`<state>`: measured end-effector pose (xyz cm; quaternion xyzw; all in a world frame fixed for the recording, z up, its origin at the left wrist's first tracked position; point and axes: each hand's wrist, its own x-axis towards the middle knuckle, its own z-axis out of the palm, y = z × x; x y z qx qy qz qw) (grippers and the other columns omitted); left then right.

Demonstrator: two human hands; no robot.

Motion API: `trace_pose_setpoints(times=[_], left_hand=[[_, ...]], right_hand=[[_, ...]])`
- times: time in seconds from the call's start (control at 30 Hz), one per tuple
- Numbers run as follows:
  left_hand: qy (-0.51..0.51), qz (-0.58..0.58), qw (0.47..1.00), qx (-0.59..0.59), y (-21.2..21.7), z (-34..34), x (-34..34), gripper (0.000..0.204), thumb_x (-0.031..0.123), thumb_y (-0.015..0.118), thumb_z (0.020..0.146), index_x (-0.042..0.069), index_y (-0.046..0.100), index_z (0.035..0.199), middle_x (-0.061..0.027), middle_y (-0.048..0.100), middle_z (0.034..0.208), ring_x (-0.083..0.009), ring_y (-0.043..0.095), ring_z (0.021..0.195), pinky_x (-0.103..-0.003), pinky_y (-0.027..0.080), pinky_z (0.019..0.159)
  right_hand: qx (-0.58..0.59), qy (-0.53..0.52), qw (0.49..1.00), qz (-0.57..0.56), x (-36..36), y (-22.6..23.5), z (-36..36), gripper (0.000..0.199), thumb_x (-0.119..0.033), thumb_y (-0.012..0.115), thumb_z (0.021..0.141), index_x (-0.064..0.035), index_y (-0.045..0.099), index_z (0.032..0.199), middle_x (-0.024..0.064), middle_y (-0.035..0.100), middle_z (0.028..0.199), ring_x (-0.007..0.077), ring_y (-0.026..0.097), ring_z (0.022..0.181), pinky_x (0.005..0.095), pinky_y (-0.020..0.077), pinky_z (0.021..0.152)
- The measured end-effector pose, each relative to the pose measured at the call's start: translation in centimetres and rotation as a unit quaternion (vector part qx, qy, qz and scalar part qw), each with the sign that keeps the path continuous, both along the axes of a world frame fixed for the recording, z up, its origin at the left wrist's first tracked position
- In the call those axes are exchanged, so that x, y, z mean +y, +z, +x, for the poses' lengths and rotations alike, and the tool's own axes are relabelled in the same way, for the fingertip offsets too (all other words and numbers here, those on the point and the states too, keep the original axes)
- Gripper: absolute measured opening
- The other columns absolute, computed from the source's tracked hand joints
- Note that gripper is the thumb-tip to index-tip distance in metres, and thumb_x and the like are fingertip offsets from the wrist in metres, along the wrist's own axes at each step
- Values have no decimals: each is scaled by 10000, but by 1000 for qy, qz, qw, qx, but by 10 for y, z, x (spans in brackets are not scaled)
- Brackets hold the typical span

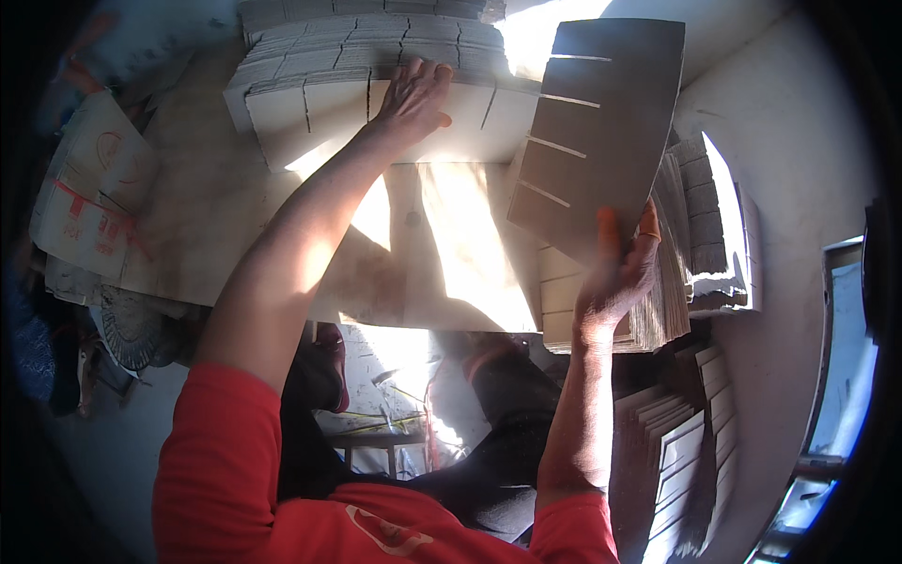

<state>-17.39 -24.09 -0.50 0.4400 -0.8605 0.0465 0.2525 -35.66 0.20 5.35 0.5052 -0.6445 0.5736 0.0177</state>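
My right hand grips the lower end of a slotted cardboard divider, fingers and thumb on either side of it. The divider is tilted upright, with several thin slots cut in from its left edge. At the back of the table, my left hand rests on the front top edge of a big stack of slotted cardboard dividers. Its fingers lie over the edge with the thumb apart, and nothing shows in its grasp. Below the right hand, another pile of dividers leans at the table's right end.
The wooden table carries bright sun patches. A printed cardboard piece lies at its left end. More slotted dividers stand low at the right, beside the pale wall. My legs are under the table's front edge.
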Motion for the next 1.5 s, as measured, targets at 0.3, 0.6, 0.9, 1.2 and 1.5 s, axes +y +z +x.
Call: trace_pose_setpoints(times=[0.3, 0.6, 0.9, 1.2, 1.5], left_hand=[[-22, -40, 998, -40, -13, -7, -39, 263, -14, 595, 760, 28, 569, 1018, -114, 567, 1035, -256, 516, 1038, -379, 417, 875], [-136, 22, 990, 13, -4, 2, 14, 145, -15, 614, 700, 23, 607, 840, -125, 621, 724, -306, 622, 801, -422, 485, 718], [-190, 58, 980, 21, -13, -3, 57, 45, -59, 545, 670, -33, 553, 635, -233, 577, 681, -397, 617, 708, -479, 475, 599], [-193, 64, 979, 5, -7, 0, 84, 54, -76, 507, 651, -49, 533, 612, -262, 543, 656, -418, 588, 667, -496, 446, 600], [-196, 74, 977, 34, -9, 0, 92, 66, -47, 486, 664, -56, 523, 610, -264, 540, 669, -419, 573, 707, -506, 434, 637]], right_hand=[[54, -7, 998, -44, -13, -10, -3, 399, -58, 586, 935, 3, 486, 1316, 102, 619, 1178, 118, 589, 973, 240, 475, 827], [174, -6, 982, -69, -15, -14, 1, 498, 51, 573, 902, -6, 416, 1371, 195, 561, 1289, 252, 602, 1117, 320, 507, 889], [252, -27, 966, -51, -13, -14, 7, 554, 6, 594, 901, -65, 381, 1408, 217, 610, 1198, 300, 686, 932, 306, 568, 680], [256, -32, 965, -44, -6, -11, 8, 546, 3, 600, 898, -51, 390, 1400, 213, 636, 1148, 283, 690, 926, 298, 564, 679], [235, -18, 971, -51, -3, -11, 9, 554, 29, 599, 889, -49, 397, 1398, 208, 644, 1134, 270, 691, 929, 297, 559, 706]])
